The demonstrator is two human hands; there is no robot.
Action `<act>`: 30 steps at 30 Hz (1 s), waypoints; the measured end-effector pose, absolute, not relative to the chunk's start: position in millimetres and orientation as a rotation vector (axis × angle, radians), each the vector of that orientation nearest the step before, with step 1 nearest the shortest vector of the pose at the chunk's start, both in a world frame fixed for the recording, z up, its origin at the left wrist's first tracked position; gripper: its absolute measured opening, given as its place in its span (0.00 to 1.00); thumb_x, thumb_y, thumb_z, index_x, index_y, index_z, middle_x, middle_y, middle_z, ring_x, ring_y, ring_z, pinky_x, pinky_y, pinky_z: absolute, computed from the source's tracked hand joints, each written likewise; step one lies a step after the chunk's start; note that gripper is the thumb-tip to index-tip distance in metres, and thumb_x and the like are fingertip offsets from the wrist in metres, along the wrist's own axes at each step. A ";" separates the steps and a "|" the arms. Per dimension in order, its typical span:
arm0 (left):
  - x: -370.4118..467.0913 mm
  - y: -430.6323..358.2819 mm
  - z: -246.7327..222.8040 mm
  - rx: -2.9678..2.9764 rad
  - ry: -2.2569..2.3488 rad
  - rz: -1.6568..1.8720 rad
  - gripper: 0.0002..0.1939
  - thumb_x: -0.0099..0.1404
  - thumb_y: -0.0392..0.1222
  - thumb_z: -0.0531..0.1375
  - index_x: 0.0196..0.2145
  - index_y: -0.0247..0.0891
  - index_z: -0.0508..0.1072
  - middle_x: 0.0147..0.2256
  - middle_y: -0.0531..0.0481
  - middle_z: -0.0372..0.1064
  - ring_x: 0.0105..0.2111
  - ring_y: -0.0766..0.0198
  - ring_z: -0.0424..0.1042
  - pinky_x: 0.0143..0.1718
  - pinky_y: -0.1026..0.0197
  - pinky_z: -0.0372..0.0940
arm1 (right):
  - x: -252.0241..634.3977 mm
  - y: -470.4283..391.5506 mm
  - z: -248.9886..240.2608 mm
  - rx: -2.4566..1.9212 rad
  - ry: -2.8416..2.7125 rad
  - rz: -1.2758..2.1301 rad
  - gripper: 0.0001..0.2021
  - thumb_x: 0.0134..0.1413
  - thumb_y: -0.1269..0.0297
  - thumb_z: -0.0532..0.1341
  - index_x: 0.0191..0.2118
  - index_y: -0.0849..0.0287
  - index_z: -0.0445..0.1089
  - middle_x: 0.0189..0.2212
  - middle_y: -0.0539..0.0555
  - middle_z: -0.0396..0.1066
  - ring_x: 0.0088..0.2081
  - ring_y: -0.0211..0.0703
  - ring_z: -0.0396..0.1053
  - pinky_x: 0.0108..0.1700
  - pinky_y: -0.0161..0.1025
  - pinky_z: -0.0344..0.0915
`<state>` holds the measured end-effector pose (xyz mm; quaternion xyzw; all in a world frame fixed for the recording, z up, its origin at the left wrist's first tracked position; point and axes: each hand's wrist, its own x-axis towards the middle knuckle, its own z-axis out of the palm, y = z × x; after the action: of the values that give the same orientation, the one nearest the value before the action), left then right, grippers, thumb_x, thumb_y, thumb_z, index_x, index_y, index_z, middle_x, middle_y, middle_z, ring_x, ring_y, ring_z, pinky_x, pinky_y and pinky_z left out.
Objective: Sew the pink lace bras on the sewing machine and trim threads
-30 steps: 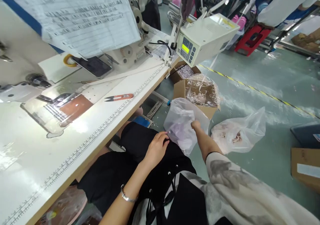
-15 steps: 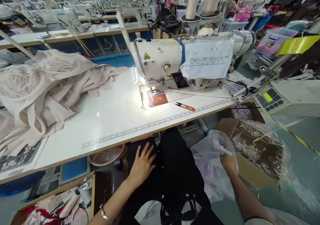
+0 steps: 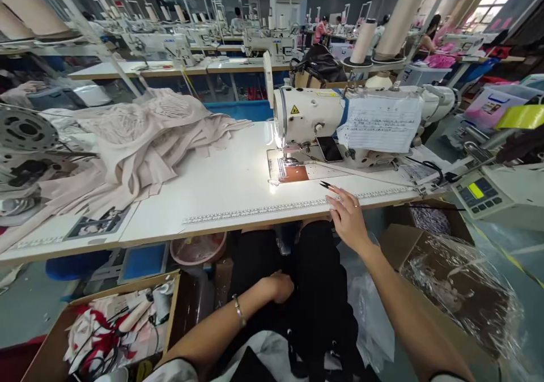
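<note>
My right hand (image 3: 349, 219) is at the table's front edge, its fingers over the handle of the thread snips (image 3: 326, 185). The dark blade tips stick out to the left, and most of the orange handle is hidden. My left hand (image 3: 281, 287) rests curled on my lap, palm side hidden, so I cannot see whether anything is in it. Beyond the right hand stands a white sewing machine (image 3: 312, 113), its lamp lighting the needle area. A phone (image 3: 329, 148) leans by its base. A ruler strip (image 3: 255, 211) runs along the table's front.
Beige fabric pieces (image 3: 148, 138) lie heaped on the table's left. A handwritten sheet (image 3: 380, 121) hangs on the machine. To the right are a control panel (image 3: 480, 192) and a plastic-covered carton (image 3: 459, 280). A box of scraps (image 3: 114, 328) stands below left; a clear bag (image 3: 369, 314) hangs by my leg.
My right hand has let go of the clear plastic bag and come up to the thread snips. The left hand has moved inward on my lap and curled. The view has tilted up and turned left.
</note>
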<state>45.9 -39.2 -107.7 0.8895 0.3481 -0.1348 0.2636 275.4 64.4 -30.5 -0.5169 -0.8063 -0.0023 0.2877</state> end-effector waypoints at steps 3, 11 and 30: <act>3.9 -25.2 -56.7 2.327 0.906 -0.230 0.18 0.68 0.38 0.66 0.55 0.37 0.76 0.53 0.42 0.77 0.52 0.56 0.77 0.56 0.56 0.70 | 281.8 96.9 -13.3 -1.365 -2.303 -0.036 0.21 0.68 0.64 0.48 0.56 0.58 0.74 0.60 0.61 0.71 0.62 0.57 0.64 0.63 0.58 0.61; -160.3 34.4 107.2 1.976 1.711 0.590 0.15 0.74 0.42 0.54 0.41 0.36 0.80 0.39 0.51 0.81 0.42 0.62 0.79 0.49 0.62 0.70 | 339.6 141.2 -10.4 -1.328 -2.344 -0.513 0.19 0.65 0.64 0.49 0.43 0.60 0.77 0.41 0.67 0.80 0.43 0.62 0.75 0.43 0.56 0.71; -238.7 78.6 120.6 2.591 2.372 1.764 0.11 0.74 0.46 0.51 0.42 0.40 0.70 0.43 0.43 0.73 0.48 0.53 0.72 0.52 0.44 0.67 | 175.1 125.9 33.3 -0.747 -2.152 0.172 0.15 0.68 0.63 0.55 0.57 0.53 0.69 0.50 0.56 0.76 0.51 0.49 0.75 0.56 0.44 0.68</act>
<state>-238.7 78.6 120.6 0.6085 0.5571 0.4142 -0.3843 175.1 125.9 33.3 -0.2973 -0.8569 0.0685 0.4155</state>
